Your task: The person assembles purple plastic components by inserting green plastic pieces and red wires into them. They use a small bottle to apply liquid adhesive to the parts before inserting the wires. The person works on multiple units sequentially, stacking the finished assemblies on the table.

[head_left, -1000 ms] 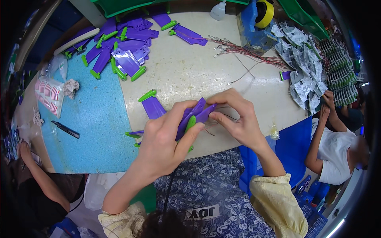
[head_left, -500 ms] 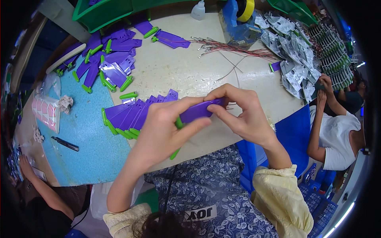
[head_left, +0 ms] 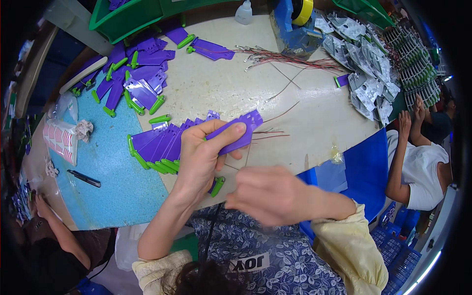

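Note:
My left hand (head_left: 199,152) grips a flat purple plastic piece (head_left: 241,132), its thumb pressed on the top face. The piece is tilted, its notched end pointing up and right. From below it a thin wire (head_left: 232,166) runs to my right hand (head_left: 275,194), which is blurred and closed around the wire near the table's front edge. Left of my left hand lies a fanned row of purple pieces with green ends (head_left: 160,145). Another green-ended piece (head_left: 216,187) lies under my left wrist, partly hidden. Several thin red wires (head_left: 270,133) lie on the table beyond the held piece.
A heap of purple and green pieces (head_left: 140,73) lies far left, below a green bin (head_left: 128,22). Bundled red wires (head_left: 290,60), a blue tape dispenser (head_left: 295,34) and grey metal parts (head_left: 364,69) lie far right. A black pen (head_left: 83,178) rests left. Co-workers sit both sides.
My right hand has left the purple piece and moved down toward me. The left hand now holds the piece alone, its notched end turned upward.

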The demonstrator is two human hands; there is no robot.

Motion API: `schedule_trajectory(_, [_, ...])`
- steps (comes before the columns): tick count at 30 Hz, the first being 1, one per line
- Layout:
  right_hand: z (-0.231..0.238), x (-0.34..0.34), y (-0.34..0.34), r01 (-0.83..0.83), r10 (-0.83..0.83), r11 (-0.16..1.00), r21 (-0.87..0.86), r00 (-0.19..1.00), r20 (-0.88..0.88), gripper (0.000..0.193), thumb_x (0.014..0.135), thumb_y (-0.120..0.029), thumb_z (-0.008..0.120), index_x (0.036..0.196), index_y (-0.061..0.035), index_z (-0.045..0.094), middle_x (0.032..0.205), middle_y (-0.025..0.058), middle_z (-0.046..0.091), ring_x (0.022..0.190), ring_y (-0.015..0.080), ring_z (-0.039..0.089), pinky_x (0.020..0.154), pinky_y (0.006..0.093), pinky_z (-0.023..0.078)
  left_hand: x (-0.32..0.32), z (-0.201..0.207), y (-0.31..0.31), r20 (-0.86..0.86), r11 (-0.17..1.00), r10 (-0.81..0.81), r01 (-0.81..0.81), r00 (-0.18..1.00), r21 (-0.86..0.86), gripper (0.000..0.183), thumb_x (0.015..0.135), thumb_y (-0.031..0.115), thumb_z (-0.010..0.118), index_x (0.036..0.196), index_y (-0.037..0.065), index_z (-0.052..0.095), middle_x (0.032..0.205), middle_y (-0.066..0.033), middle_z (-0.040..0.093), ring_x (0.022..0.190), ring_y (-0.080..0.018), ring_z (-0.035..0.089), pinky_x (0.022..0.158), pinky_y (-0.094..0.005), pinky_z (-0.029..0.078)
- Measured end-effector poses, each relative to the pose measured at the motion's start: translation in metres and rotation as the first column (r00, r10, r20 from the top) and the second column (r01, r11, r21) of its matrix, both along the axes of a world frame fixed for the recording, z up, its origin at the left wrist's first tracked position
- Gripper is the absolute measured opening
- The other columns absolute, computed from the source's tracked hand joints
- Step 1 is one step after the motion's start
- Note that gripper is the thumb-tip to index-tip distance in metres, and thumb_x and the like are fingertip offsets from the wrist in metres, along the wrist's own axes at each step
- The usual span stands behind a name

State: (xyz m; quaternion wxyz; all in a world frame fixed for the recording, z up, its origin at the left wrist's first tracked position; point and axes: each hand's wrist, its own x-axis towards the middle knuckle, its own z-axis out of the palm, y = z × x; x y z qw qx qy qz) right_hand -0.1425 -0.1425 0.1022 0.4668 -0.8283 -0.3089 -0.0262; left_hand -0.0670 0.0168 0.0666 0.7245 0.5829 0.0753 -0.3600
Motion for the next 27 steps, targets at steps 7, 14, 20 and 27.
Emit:
schedule_trajectory(7, [-0.029, 0.122, -0.034, 0.427, -0.413, 0.901, 0.080, 0.898, -0.151, 0.038, 0.078, -0.018, 0.083, 0.107, -0.0001, 0.066, 0.093, 0.0154, 0.068, 0.089, 0.0320, 0.065, 0.074, 0.0412, 0.052, -0.024, 0.000, 0.004, 0.158, 0.976, 0.134, -0.158, 0.978, 0.151, 0.022, 0.091, 0.024, 0.078, 0.090, 0.003, 0.074, 0.075, -0.0034, 0.072, 0.054, -0.0035, 0.059, 0.045, -0.0174, 0.036])
schedule_trajectory(14, [-0.080, 0.167, -0.025, 0.489, -0.400, 0.836, -0.250, 0.854, 0.334, 0.043, 0.078, -0.012, 0.081, 0.114, 0.0032, 0.063, 0.100, 0.0209, 0.067, 0.095, 0.0400, 0.061, 0.090, 0.0473, 0.049, -0.028, 0.004, 0.004, 0.359, 0.970, 0.131, -0.195, 0.924, 0.147, 0.014, 0.090, 0.008, 0.077, 0.099, -0.003, 0.074, 0.084, -0.0048, 0.074, 0.073, -0.0076, 0.068, 0.063, -0.0216, 0.050])
schedule_trajectory(20, [0.001, 0.092, -0.039, 0.223, -0.189, 0.967, 0.124, 0.953, -0.236, 0.030, 0.087, -0.005, 0.074, 0.116, 0.0016, 0.069, 0.103, 0.0156, 0.073, 0.092, 0.0230, 0.069, 0.085, 0.0351, 0.054, -0.011, 0.030, 0.020, 0.611, 0.932, 0.025, -0.240, 0.791, 0.273, 0.024, 0.087, 0.003, 0.078, 0.109, -0.003, 0.070, 0.087, -0.0041, 0.074, 0.083, -0.0070, 0.068, 0.070, -0.0237, 0.052])
schedule_trajectory(27, [0.012, 0.054, -0.048, 0.403, -0.195, 0.882, 0.245, 0.784, -0.589, 0.027, 0.092, -0.003, 0.071, 0.117, 0.0061, 0.067, 0.104, 0.0096, 0.073, 0.086, 0.0136, 0.071, 0.079, 0.0274, 0.057, -0.013, 0.040, 0.002, 0.462, 0.978, 0.208, -0.197, 0.862, -0.074, 0.037, 0.087, -0.001, 0.075, 0.123, -0.003, 0.065, 0.084, -0.0100, 0.073, 0.078, -0.0089, 0.070, 0.068, -0.0245, 0.053])
